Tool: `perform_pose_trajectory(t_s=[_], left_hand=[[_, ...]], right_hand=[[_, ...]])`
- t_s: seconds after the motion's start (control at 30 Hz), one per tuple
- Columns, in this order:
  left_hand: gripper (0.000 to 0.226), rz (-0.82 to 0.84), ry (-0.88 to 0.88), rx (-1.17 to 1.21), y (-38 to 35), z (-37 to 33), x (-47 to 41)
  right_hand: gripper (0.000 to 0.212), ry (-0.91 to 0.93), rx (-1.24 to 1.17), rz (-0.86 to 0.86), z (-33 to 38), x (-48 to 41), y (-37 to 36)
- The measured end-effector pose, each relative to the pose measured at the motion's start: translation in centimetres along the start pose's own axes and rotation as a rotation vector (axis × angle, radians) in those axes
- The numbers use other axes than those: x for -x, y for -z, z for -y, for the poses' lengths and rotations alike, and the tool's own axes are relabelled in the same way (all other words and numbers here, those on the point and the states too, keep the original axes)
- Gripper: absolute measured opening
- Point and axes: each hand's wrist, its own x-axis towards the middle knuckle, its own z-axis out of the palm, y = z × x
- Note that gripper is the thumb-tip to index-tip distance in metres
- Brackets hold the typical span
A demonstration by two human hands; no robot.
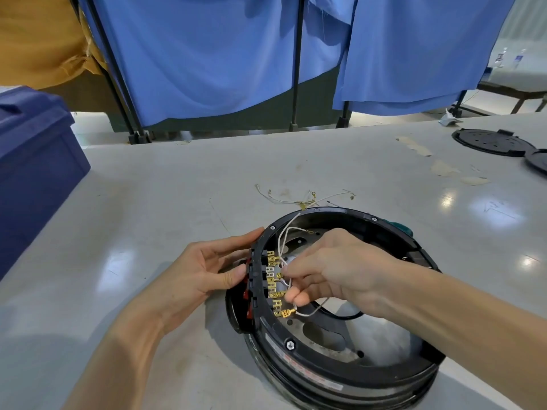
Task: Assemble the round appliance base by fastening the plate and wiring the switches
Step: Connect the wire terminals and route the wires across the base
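**Right hand (334, 270) brings a wire (309, 314) to the terminals (273, 279) on the base's inner left wall.**

The base (296, 346) lies open side up on the counter (177, 187). Its brass terminal row runs near to far along the wall, just left of the right hand's fingers (296, 295), with the tabs pointing inward at them. That hand is inside the ring and nearer, its thumb and forefinger clenched in a pinch on the white wire. The wire's connector seems to meet the nearest tab, though I cannot tell if it is seated. The left hand (207, 267) braces the outer wall with its fingers straight and its thumb against the switches (247, 294), grasping nothing.
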Motion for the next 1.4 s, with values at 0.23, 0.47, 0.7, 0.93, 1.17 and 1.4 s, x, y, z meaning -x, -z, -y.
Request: perform_pose_trajectory(t_s=[0.23,0.47,0.7,0.93,1.17,1.4], left_hand=[[0.076,-0.012,0.018,-0.007,0.0,0.1,-0.1],[0.058,-0.044,0.002,-0.090,-0.2,0.1,-0.1],[0.069,-0.003,-0.032,-0.116,-0.2,-0.1,0.0],[0.075,0.031,-0.012,-0.058,0.0,0.1,-0.2],[0.060,-0.048,-0.066,-0.100,-0.9,0.0,-0.2],[0.058,-0.059,-0.065,-0.131,-1.1,-0.2,-0.2]], right_hand=[[0.024,-0.034,-0.093,-0.021,-0.2,0.0,0.1],[0.014,-0.047,-0.107,-0.013,-0.4,0.2,0.2],[0.015,-0.039,-0.058,-0.032,-0.3,0.2,-0.2],[0.023,-0.054,-0.047,-0.028,-0.2,0.2,-0.1],[0.018,-0.054,-0.078,-0.042,-0.1,-0.3,-0.4],[0.021,-0.070,-0.103,-0.037,-0.3,-0.4,-0.3]])
